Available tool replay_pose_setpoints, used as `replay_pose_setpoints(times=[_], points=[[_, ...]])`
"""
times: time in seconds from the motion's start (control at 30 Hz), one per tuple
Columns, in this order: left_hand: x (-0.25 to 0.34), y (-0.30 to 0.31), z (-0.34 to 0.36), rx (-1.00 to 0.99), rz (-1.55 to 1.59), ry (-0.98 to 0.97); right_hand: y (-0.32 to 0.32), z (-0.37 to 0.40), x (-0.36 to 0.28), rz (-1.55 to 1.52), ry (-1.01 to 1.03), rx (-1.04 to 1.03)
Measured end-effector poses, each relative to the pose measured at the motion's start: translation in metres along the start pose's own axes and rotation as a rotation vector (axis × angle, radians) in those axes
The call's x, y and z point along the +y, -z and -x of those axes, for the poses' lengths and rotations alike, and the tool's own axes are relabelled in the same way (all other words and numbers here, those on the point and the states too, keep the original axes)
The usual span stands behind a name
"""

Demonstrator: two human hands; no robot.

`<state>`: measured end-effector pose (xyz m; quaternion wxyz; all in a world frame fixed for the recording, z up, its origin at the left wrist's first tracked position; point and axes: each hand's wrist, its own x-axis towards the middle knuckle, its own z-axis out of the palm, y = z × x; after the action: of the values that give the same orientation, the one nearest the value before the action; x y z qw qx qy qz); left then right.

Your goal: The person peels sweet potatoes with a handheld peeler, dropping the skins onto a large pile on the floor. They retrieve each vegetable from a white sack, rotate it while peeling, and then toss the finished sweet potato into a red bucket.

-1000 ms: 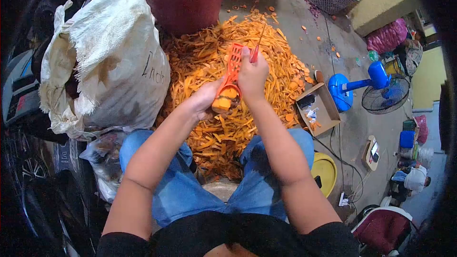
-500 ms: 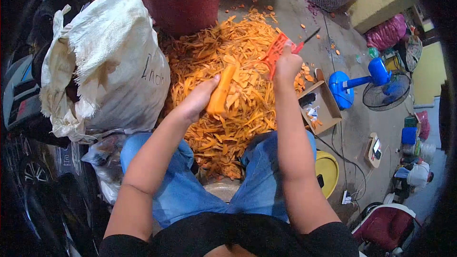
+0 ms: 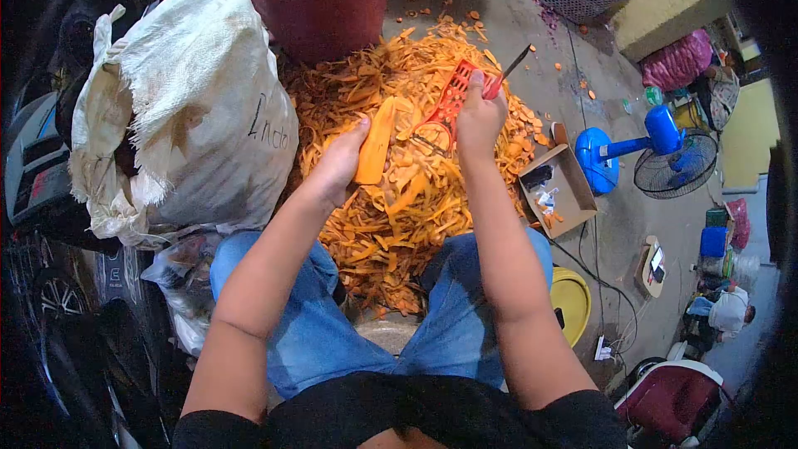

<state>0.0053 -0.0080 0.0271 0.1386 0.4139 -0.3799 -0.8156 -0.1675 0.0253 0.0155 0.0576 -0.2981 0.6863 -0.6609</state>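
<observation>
My left hand point(image 3: 339, 158) is closed round a peeled carrot point(image 3: 376, 143), thumb along its side, the carrot slanting upward. In my right hand point(image 3: 482, 120) I grip a red peeler point(image 3: 453, 96) with a perforated body; its loop end points toward the carrot, a short distance away from it. A dark knife blade point(image 3: 518, 61) sticks out on the far side of the same fist, from what looks like a red handle. Beneath both hands lies a large heap of orange carrot peelings point(image 3: 424, 199).
A white woven sack point(image 3: 208, 108) stands at left, a dark red tub point(image 3: 324, 8) behind the heap. To the right are a cardboard box point(image 3: 573, 187), a blue fan point(image 3: 640, 145), a yellow lid point(image 3: 569, 308) and cables. A person point(image 3: 723, 312) sits farther off.
My right hand has come down and left, turning the peeler so its loop end is nearer the carrot. My left hand has shifted slightly left, and the carrot is rotated a little.
</observation>
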Motion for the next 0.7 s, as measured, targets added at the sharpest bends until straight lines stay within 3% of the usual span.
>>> replay_pose_setpoints(times=[0.07, 0.13, 0.3, 0.37, 0.4, 0.47, 0.63, 0.7], points=[[-0.004, 0.001, -0.003, -0.001, -0.001, 0.003, 0.0, 0.003, -0.005, 0.006, -0.013, -0.009], [-0.011, 0.005, -0.01, -0.215, 0.33, 0.115, -0.007, 0.012, -0.011, -0.159, -0.249, -0.069], [-0.01, -0.018, -0.007, -0.028, 0.366, 0.155, -0.021, 0.04, -0.025, -0.159, -0.197, -0.189], [-0.012, -0.018, -0.007, -0.034, 0.399, 0.124, -0.022, 0.044, -0.028, -0.14, -0.083, -0.241], [-0.015, -0.015, -0.009, -0.034, 0.4, 0.125, -0.02, 0.044, -0.027, -0.112, -0.148, -0.252], [-0.025, -0.006, -0.014, -0.228, 0.322, 0.103, -0.021, 0.042, -0.02, -0.12, -0.127, -0.215], [-0.02, -0.01, -0.004, -0.205, 0.312, 0.13, -0.018, 0.042, -0.028, -0.106, -0.068, -0.158], [-0.021, -0.007, -0.008, -0.211, 0.298, 0.122, -0.016, 0.04, -0.037, 0.04, -0.072, -0.164]])
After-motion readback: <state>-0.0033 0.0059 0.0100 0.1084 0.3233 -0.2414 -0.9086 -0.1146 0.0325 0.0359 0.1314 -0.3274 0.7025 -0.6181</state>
